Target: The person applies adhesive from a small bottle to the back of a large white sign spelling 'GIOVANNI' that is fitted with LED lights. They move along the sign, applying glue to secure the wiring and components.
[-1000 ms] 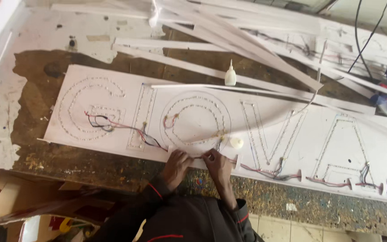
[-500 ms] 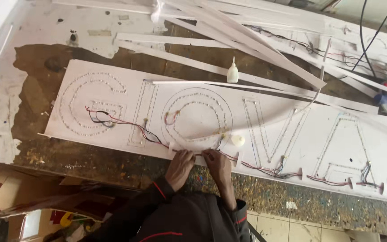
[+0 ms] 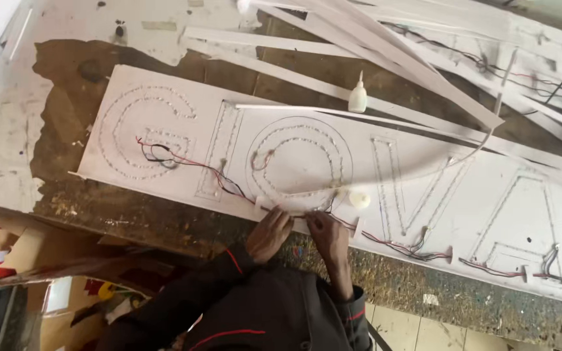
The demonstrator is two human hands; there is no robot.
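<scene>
A long white sign board point(image 3: 489, 214) lies on the worktable, with large letter outlines made of rows of small lights. Red and black wires point(image 3: 196, 166) run across it from the leftmost letter toward the near edge. My left hand point(image 3: 270, 234) and my right hand point(image 3: 328, 237) are close together at that near edge, below the round letter. Both pinch the wire ends point(image 3: 300, 216) between them. A small white cap-like piece point(image 3: 359, 199) lies on the board just beyond my right hand.
A small white glue bottle point(image 3: 358, 97) stands behind the board among long white plastic strips point(image 3: 385, 45). More wire bundles point(image 3: 411, 248) hang off the board's near edge to the right. Cardboard and boxes point(image 3: 47, 260) sit below the worn table at left.
Both hands stay at the board's near edge with only small finger movements. The view has shifted slightly.
</scene>
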